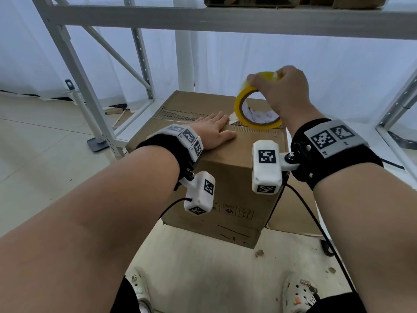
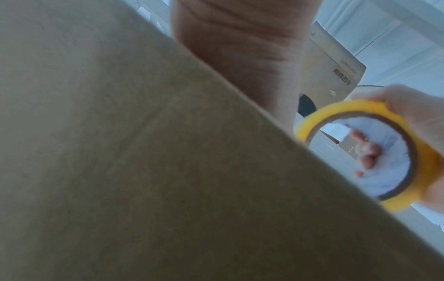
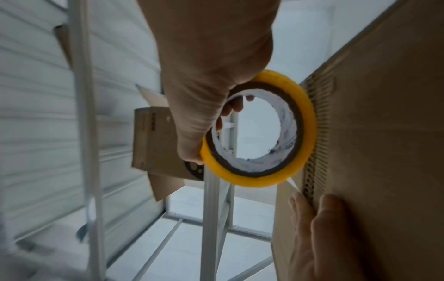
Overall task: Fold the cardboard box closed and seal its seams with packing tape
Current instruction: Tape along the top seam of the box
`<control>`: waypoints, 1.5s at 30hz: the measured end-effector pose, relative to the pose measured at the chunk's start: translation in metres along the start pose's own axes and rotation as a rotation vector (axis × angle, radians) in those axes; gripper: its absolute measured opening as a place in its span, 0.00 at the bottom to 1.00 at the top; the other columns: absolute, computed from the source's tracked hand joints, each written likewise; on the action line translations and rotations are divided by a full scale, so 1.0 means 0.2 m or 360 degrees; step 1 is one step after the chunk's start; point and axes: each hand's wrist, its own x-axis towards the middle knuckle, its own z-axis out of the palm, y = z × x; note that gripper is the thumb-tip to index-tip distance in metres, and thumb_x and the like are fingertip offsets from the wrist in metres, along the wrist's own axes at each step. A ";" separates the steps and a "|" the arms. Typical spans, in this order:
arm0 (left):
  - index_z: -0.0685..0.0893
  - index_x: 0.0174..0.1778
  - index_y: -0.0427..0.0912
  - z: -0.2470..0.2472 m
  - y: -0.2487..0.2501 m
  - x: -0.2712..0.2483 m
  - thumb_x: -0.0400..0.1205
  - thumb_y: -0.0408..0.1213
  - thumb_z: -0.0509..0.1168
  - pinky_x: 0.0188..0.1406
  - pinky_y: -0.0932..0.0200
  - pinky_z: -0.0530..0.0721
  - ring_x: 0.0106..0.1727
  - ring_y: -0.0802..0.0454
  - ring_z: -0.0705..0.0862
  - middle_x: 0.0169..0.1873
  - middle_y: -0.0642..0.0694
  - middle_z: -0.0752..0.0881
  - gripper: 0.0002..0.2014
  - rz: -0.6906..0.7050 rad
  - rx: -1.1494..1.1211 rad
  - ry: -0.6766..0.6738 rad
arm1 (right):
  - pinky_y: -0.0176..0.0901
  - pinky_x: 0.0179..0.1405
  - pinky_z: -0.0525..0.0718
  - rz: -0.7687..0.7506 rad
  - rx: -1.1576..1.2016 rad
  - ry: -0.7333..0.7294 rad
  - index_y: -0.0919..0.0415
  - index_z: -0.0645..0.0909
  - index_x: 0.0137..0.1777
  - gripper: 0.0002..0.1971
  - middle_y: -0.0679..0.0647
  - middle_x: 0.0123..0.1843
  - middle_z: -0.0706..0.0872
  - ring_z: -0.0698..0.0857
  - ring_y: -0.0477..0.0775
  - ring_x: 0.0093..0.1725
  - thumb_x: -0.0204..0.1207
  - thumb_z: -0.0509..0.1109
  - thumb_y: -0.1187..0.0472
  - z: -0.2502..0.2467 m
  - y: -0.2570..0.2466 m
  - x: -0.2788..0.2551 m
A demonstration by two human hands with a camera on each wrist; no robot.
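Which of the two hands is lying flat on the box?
The left hand: its fingers lie straight on the cardboard box top, while the right hand grips the yellow tape roll.

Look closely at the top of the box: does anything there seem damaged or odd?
Yes. Along the centre seam of the box the brown outer paper is torn away, baring ribbed corrugation in a ragged strip. It runs under the left hand and beside the tape roll, as if old tape had been ripped off.

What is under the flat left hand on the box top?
The left hand lies on the brown cardboard box's closed flaps, over the centre seam; whether tape lies beneath is hidden.
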 end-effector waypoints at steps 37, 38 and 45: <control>0.42 0.83 0.40 0.01 0.09 -0.06 0.83 0.65 0.39 0.81 0.50 0.40 0.84 0.48 0.41 0.83 0.42 0.40 0.40 -0.0252 -0.0053 0.0032 | 0.53 0.61 0.73 0.0031 -0.0316 -0.0171 0.48 0.72 0.73 0.29 0.57 0.70 0.73 0.71 0.63 0.70 0.74 0.66 0.38 -0.09 0.07 -0.04; 0.42 0.83 0.39 0.02 0.16 -0.05 0.83 0.65 0.40 0.81 0.50 0.41 0.84 0.48 0.41 0.83 0.42 0.41 0.41 -0.0195 -0.0062 0.0027 | 0.53 0.61 0.73 0.0034 -0.0305 -0.0167 0.48 0.72 0.72 0.29 0.57 0.70 0.73 0.71 0.62 0.70 0.74 0.66 0.37 -0.09 0.07 -0.04; 0.47 0.84 0.43 0.02 0.19 -0.03 0.87 0.58 0.43 0.82 0.52 0.43 0.84 0.51 0.45 0.84 0.45 0.45 0.33 0.0090 0.0031 0.0026 | 0.56 0.63 0.75 0.0021 -0.0325 -0.0166 0.48 0.72 0.73 0.33 0.56 0.71 0.74 0.73 0.62 0.70 0.71 0.66 0.33 -0.09 0.09 -0.01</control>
